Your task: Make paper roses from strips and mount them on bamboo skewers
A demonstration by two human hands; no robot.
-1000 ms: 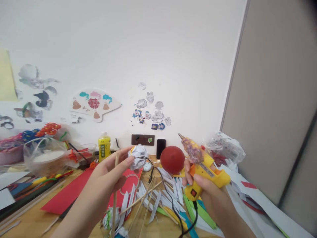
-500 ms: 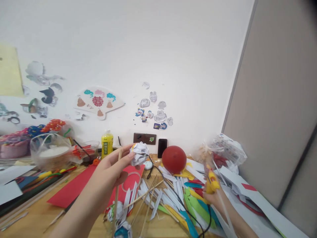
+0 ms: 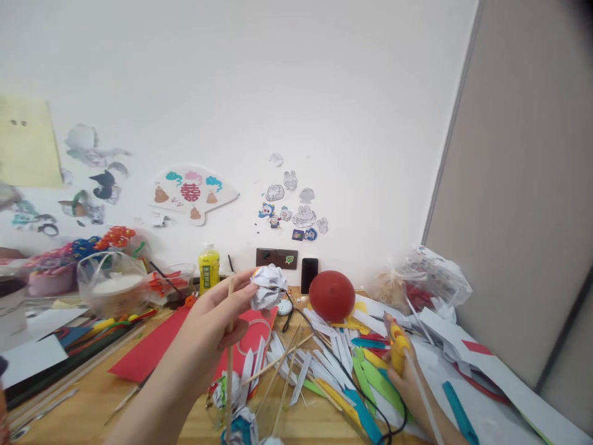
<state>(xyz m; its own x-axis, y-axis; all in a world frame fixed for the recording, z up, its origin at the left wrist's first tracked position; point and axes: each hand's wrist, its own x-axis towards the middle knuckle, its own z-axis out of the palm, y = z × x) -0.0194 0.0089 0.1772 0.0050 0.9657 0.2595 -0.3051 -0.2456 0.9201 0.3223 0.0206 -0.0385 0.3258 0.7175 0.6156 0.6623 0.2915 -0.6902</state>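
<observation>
My left hand [image 3: 227,303] is closed, its fingertips gripping a crumpled white paper ball [image 3: 269,287] above the table. An upright wooden stick [image 3: 229,377] runs through the same hand, passing between its fingers. At the right, my right hand [image 3: 405,371] is wrapped round a yellow hot glue gun [image 3: 399,347], whose nozzle points up and away from me. A white glue stick [image 3: 424,395] trails from the gun's rear. Below my left hand lie more crumpled paper balls [image 3: 243,426], partly wrapped in coloured paper.
A red balloon [image 3: 332,296] sits at the back, near a black phone [image 3: 309,275] leaning on the wall. Folded paper strips [image 3: 324,364], wooden sticks and a black cord [image 3: 343,371] cover the middle. A yellow bottle [image 3: 209,269] stands left, beyond red paper [image 3: 148,346].
The glue gun and my right hand have lowered, and the nozzle has dropped away from the plastic bag behind. My left hand still holds the paper ball. The view has shifted slightly left.
</observation>
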